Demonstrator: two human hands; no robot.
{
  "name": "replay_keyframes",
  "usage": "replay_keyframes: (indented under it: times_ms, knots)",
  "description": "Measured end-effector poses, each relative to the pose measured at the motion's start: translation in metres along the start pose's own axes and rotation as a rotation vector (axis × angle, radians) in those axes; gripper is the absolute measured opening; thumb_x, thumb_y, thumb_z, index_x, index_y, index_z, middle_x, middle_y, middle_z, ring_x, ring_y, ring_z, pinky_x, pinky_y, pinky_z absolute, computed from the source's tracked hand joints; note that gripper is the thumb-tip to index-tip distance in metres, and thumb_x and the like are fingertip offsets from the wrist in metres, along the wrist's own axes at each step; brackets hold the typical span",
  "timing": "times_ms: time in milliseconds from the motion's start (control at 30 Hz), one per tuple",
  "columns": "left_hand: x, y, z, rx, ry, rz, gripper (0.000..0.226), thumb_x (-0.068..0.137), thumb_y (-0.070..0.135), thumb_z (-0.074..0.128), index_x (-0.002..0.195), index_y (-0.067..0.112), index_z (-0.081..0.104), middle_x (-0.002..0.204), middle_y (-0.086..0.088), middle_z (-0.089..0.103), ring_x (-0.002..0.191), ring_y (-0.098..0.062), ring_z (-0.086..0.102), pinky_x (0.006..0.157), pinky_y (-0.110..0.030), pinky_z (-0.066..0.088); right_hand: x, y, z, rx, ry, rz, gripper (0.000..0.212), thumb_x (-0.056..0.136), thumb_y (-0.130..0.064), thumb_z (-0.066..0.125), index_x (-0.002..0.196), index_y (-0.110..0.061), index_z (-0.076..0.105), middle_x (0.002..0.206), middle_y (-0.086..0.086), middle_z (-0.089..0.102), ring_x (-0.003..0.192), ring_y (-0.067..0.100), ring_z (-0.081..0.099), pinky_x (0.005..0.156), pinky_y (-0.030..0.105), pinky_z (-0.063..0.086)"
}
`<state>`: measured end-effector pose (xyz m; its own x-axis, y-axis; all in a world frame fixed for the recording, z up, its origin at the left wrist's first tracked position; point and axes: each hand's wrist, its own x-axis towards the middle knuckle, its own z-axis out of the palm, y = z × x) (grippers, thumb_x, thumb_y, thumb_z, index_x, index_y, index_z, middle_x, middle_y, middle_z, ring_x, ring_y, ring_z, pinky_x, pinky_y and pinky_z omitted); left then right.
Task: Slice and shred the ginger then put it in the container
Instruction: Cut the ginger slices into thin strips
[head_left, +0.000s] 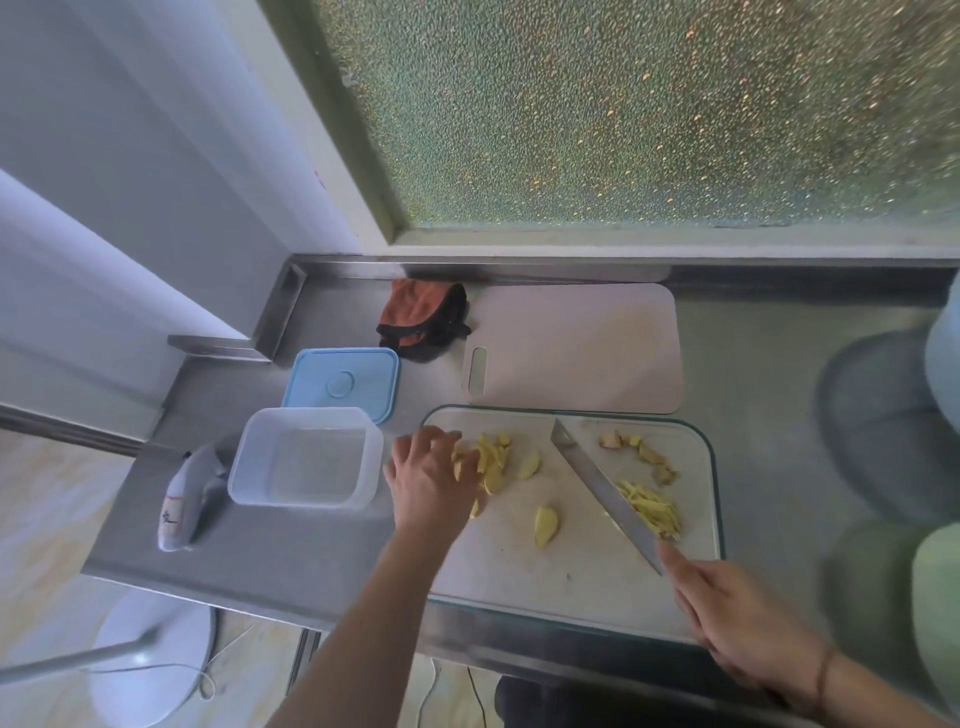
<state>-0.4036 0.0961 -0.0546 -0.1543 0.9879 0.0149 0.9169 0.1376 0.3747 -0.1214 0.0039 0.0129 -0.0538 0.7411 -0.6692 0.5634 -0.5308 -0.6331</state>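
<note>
On the glass cutting board (519, 571) lie yellow ginger slices (493, 460), two loose slices (546, 525) nearer me, a pile of ginger shreds (652, 509) and peel scraps (649, 454). My left hand (434, 478) reaches over the left pile of slices, fingers bent down onto them. My right hand (727, 603) grips the handle of a knife (597, 483), whose blade lies slanted across the board beside the shreds. An empty clear container (306, 457) stands left of the board.
The container's blue lid (343, 384) lies behind it. A white plastic board (576, 348) and an orange-black cloth (423, 317) lie at the back. A small bag (187, 499) lies far left. Bowls (935, 597) stand at the right. The steel counter edge runs close to me.
</note>
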Motion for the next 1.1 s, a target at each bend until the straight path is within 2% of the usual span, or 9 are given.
replay_keyframes:
  times_ms: [67,167,333,567,733,833,900,1000,1100]
  knots:
    - [0.007,-0.002,-0.002,0.051,-0.128,0.02,0.025,0.096,0.038,0.063,0.113,0.025,0.076,0.126,0.005,0.061,0.118,-0.026,0.04,0.095,-0.043,0.033,-0.001,-0.001,0.0,-0.014,-0.008,-0.01,0.061,0.083,-0.067,0.029,0.051,-0.016,0.04,0.038,-0.001,0.041,0.031,0.007,0.037,0.043,0.022,0.032]
    - [0.009,-0.004,-0.002,0.059,-0.102,0.138,0.017,0.095,0.033,0.069,0.107,0.026,0.078,0.122,0.004,0.065,0.114,-0.026,0.043,0.092,-0.044,0.033,-0.002,-0.001,-0.001,-0.029,-0.009,-0.016,0.062,0.084,-0.067,0.029,0.053,-0.015,0.042,0.036,-0.001,0.04,0.03,0.007,0.038,0.047,0.026,0.034]
    - [0.005,0.0,-0.001,0.089,-0.184,0.154,0.031,0.101,0.036,0.059,0.131,0.033,0.066,0.132,0.007,0.059,0.119,-0.023,0.041,0.096,-0.041,0.03,-0.002,0.001,-0.003,-0.049,-0.021,-0.015,0.063,0.082,-0.071,0.029,0.058,-0.014,0.042,0.041,-0.001,0.037,0.033,0.009,0.035,0.047,0.027,0.033]
    - [0.013,0.011,-0.004,0.004,-0.15,0.124,0.018,0.097,0.024,0.068,0.114,0.027,0.074,0.106,0.008,0.07,0.105,-0.019,0.045,0.083,-0.032,0.019,-0.001,0.003,-0.005,-0.048,-0.024,0.0,0.065,0.075,-0.076,0.028,0.06,-0.015,0.04,0.046,-0.001,0.033,0.036,0.01,0.031,0.042,0.024,0.027]
    - [0.002,0.013,-0.014,-0.244,-0.008,0.313,0.02,0.082,-0.006,0.077,0.093,0.01,0.078,0.08,0.003,0.071,0.068,-0.014,0.065,0.07,-0.032,0.055,-0.005,0.002,-0.007,-0.022,-0.04,0.0,0.061,0.081,-0.069,0.03,0.058,-0.014,0.041,0.044,0.0,0.036,0.033,0.009,0.033,0.04,0.02,0.027]
    - [-0.025,0.034,-0.016,-0.407,-0.25,0.281,0.022,0.084,0.0,0.077,0.103,0.011,0.076,0.078,0.017,0.064,0.07,0.002,0.061,0.072,-0.01,0.048,-0.007,0.002,-0.008,0.007,-0.055,0.011,0.059,0.085,-0.064,0.03,0.057,-0.013,0.042,0.043,0.0,0.037,0.031,0.008,0.033,0.037,0.017,0.027]
    - [-0.04,0.039,-0.004,-0.394,-0.4,0.222,0.024,0.086,0.007,0.077,0.109,0.013,0.074,0.084,0.013,0.066,0.075,0.003,0.062,0.075,-0.006,0.046,-0.007,0.002,-0.008,0.022,-0.066,0.018,0.06,0.086,-0.063,0.03,0.057,-0.012,0.042,0.043,0.001,0.037,0.03,0.008,0.033,0.036,0.015,0.026]
    - [-0.049,0.039,0.011,-0.339,-0.394,0.248,0.024,0.083,0.004,0.078,0.107,0.009,0.075,0.093,0.001,0.067,0.079,-0.011,0.058,0.075,-0.011,0.041,-0.008,0.0,-0.007,0.017,-0.087,0.034,0.06,0.087,-0.062,0.029,0.059,-0.011,0.043,0.042,0.0,0.038,0.03,0.007,0.034,0.036,0.014,0.028]
    - [-0.051,0.038,0.018,-0.313,-0.307,0.263,0.028,0.076,0.0,0.082,0.103,0.005,0.075,0.094,-0.004,0.067,0.077,-0.007,0.052,0.073,-0.006,0.038,-0.008,0.002,-0.008,0.03,-0.097,0.041,0.06,0.084,-0.062,0.029,0.058,-0.01,0.044,0.04,-0.002,0.038,0.029,0.005,0.033,0.036,0.014,0.027]
